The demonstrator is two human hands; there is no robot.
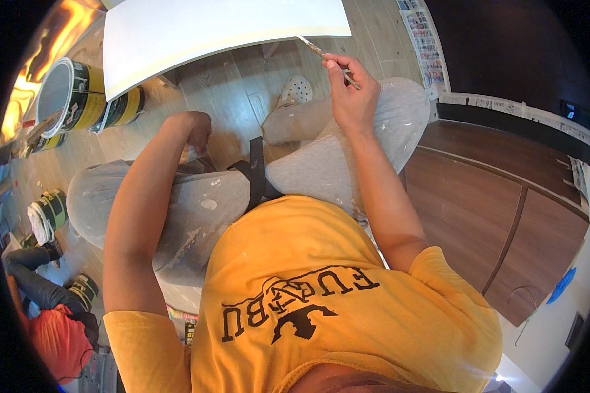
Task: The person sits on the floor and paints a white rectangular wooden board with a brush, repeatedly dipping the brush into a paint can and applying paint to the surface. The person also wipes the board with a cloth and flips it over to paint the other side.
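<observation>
My right hand (352, 91) grips a slim, paint-crusted paintbrush (313, 47) near its middle. Its pale tip meets the near edge of a white panel (226, 22), close to the panel's right corner. A cream-coloured strip (191, 55) runs along that edge. My left hand (196, 130) hangs with curled fingers above my crossed legs (216, 196), below the panel and apart from it. Its palm side is turned away, so whether it holds anything is hidden. Dried paint spots mark my grey trousers.
Several paint buckets stand to the left, the largest an open one (73, 98) by the panel. A person in a red top (61, 339) is at lower left. Wooden cabinet fronts (467, 206) and a dark surface edged with taped newspaper (427, 49) lie on the right.
</observation>
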